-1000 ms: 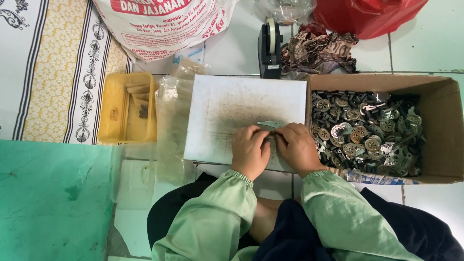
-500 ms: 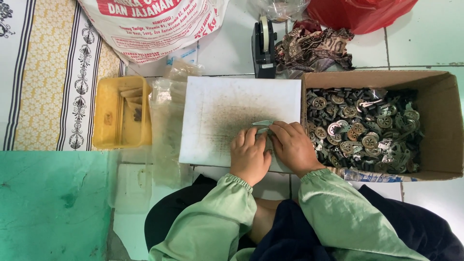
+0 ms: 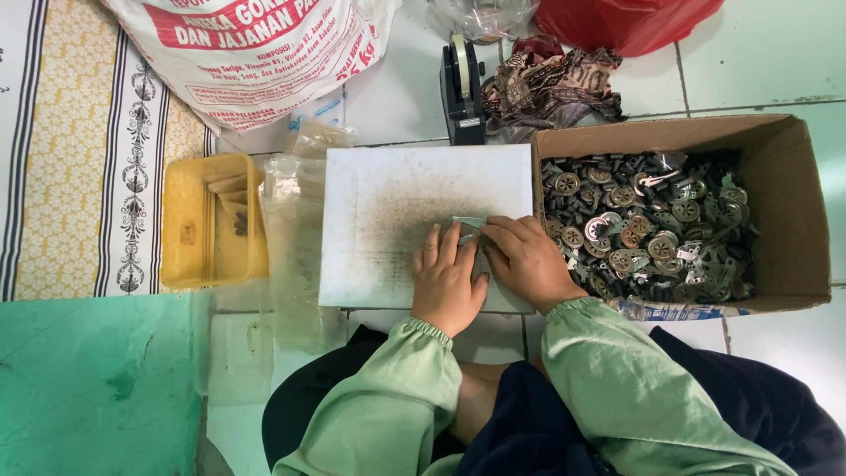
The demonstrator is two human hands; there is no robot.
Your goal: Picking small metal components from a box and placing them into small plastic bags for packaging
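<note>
A yellow tray (image 3: 211, 220) sits at far left, clear bags (image 3: 295, 256) beside it. My left hand (image 3: 448, 284) lies flat on the white board (image 3: 388, 220), fingers spread. My right hand (image 3: 527, 260) pinches a small clear packet (image 3: 465, 224), perhaps plastic, half hidden. A cardboard box (image 3: 793, 211) of metal parts (image 3: 648, 225) stands right.

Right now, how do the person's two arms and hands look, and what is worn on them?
Both arms wear loose, long sleeves of light green cloth, each gathered into an elastic cuff at the wrist. The left sleeve and right sleeve match and bear no print. The left hand and right hand are bare: no gloves, and no ring or watch can be seen.
</note>
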